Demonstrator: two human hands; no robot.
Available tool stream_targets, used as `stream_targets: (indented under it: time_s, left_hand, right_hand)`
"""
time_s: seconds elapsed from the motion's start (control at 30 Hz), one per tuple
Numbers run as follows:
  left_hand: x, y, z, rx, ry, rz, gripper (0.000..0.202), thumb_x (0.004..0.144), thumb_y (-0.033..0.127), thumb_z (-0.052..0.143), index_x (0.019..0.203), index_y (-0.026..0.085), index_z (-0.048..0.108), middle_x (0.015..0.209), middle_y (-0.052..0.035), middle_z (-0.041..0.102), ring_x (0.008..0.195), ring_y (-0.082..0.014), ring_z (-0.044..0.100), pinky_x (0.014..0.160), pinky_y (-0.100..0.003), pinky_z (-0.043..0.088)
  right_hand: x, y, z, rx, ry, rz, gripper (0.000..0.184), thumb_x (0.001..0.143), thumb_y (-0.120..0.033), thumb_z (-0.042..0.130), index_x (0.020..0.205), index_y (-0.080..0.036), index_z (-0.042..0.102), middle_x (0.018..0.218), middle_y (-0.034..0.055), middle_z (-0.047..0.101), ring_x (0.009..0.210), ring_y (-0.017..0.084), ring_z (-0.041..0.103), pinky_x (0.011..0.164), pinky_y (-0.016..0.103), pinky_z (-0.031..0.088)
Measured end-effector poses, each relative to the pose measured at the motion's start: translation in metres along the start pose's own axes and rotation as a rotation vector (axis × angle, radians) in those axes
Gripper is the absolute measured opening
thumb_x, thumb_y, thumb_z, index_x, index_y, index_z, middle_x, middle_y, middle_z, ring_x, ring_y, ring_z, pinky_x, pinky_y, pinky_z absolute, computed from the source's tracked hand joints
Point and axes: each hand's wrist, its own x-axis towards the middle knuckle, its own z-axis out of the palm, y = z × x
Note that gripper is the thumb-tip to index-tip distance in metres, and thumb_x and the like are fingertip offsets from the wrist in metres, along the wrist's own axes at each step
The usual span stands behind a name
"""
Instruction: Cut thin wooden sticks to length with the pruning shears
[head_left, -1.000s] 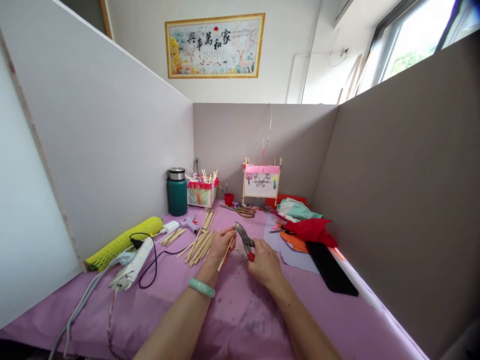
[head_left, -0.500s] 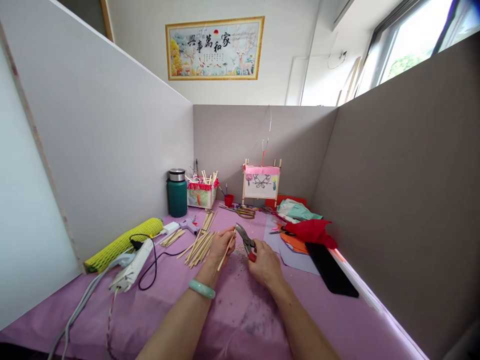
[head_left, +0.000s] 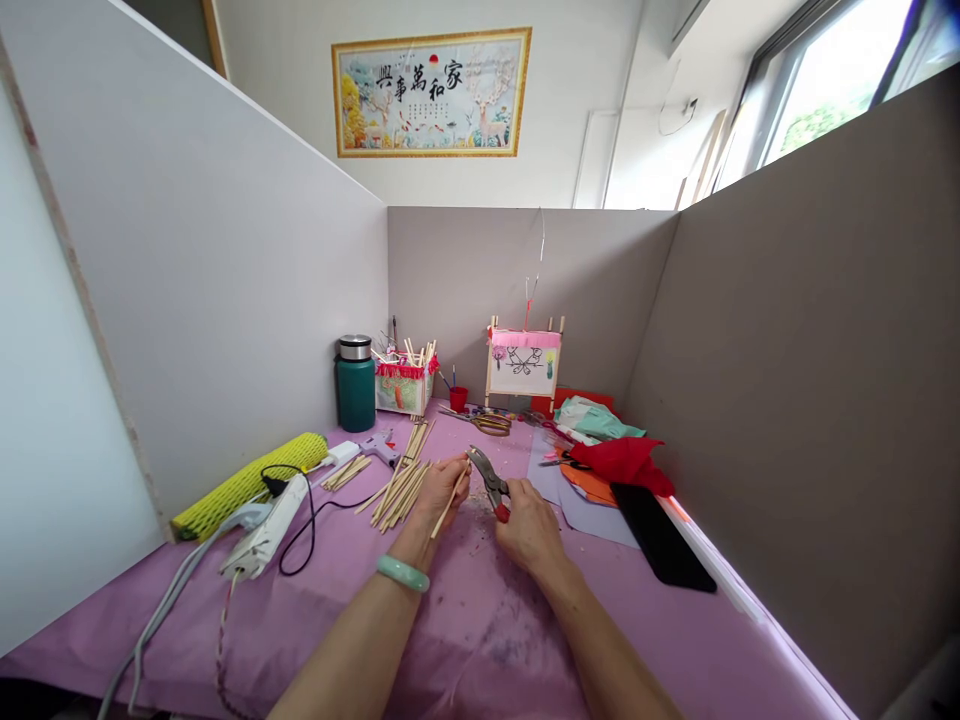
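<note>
My left hand (head_left: 444, 488), with a pale green bangle (head_left: 403, 573) on its wrist, is closed around a thin wooden stick (head_left: 448, 503) that slants down toward me. In my right hand (head_left: 531, 525) are pruning shears (head_left: 489, 478) with red handles, mostly covered by my fingers. The metal jaws meet the stick's upper end at my left fingertips; whether they bite into it I cannot tell. Just left of my left hand lies a pile of similar sticks (head_left: 401, 497) on the purple cloth (head_left: 465, 620).
A power strip (head_left: 266, 530) with cables, a glue gun (head_left: 382, 448) and a green bottle (head_left: 355, 385) stand or lie left. Behind are a stick-filled box (head_left: 405, 388), scissors (head_left: 491, 425) and a small framed picture (head_left: 523, 365). Rightward lie red cloth (head_left: 622, 465) and a black tablet (head_left: 664, 537).
Both hands hold nearly the same place, with the stick and shears still together. The stick's lower end has shifted very slightly left, and the whole view has moved a little.
</note>
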Motion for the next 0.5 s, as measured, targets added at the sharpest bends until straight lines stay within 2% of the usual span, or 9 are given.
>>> stream_targets:
  time_s: [0.17, 0.3, 0.5]
  left_hand:
    - [0.0015, -0.0015, -0.0011, 0.008, 0.031, 0.003, 0.022, 0.062, 0.031, 0.068, 0.073, 0.013, 0.062, 0.041, 0.011, 0.037, 0.035, -0.0024, 0.021, 0.04, -0.023, 0.011]
    - [0.0025, -0.0039, -0.0026, 0.027, 0.059, -0.003, 0.032, 0.06, 0.028, 0.067, 0.087, 0.011, 0.067, 0.04, 0.0112, 0.037, 0.036, -0.0035, 0.023, 0.041, -0.023, 0.011]
    - [0.0068, -0.0098, -0.0059, 0.079, 0.111, 0.018, 0.043, 0.063, 0.031, 0.068, 0.1, 0.008, 0.069, 0.039, 0.0109, 0.038, 0.036, -0.0049, 0.025, 0.041, -0.024, 0.013]
  right_hand:
    - [-0.0007, -0.0008, 0.0012, -0.002, -0.022, 0.025, 0.019, 0.077, -0.016, 0.051, 0.095, -0.018, 0.057, 0.098, 0.0079, 0.065, 0.085, 0.021, 0.061, 0.065, 0.029, 0.03]
    - [-0.0004, 0.001, 0.0016, 0.011, -0.042, 0.038, 0.014, 0.08, -0.019, 0.049, 0.091, -0.019, 0.059, 0.091, 0.0073, 0.066, 0.079, 0.021, 0.062, 0.062, 0.029, 0.029]
    - [0.0009, 0.0051, 0.0017, 0.039, -0.008, 0.024, 0.032, 0.079, -0.022, 0.052, 0.111, -0.019, 0.058, 0.105, 0.0084, 0.064, 0.095, 0.022, 0.06, 0.072, 0.028, 0.035]
